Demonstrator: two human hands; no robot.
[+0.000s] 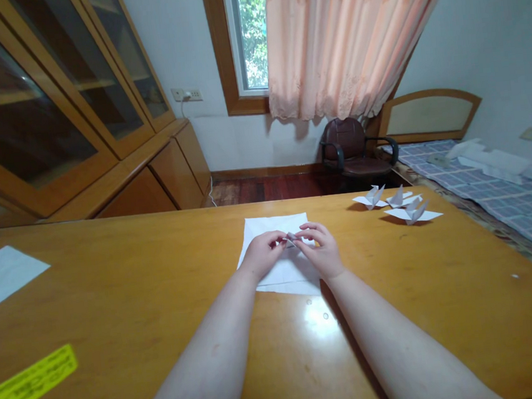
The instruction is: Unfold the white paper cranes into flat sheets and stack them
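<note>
Between my two hands is a small piece of folded paper [291, 237], greyish white and held just above the white paper sheets [287, 274]. My left hand [267, 249] pinches its left side with thumb and fingertips. On the other side, the thumb and fingers of my right hand [321, 249] are closed on its right edge. Fingertips cover part of the folded piece, so its full shape is hidden. Several folded paper cranes [412, 212] with spread wings stand at the far right of the desk.
The wooden desk [170, 284] bears a white sheet [5, 278] at far left and a yellow strip with writing [30, 385] nearer me. Beyond its far edge are a brown armchair [347, 141] and a glass-doored cabinet [95, 84]. A bed [495, 184] stands along the right.
</note>
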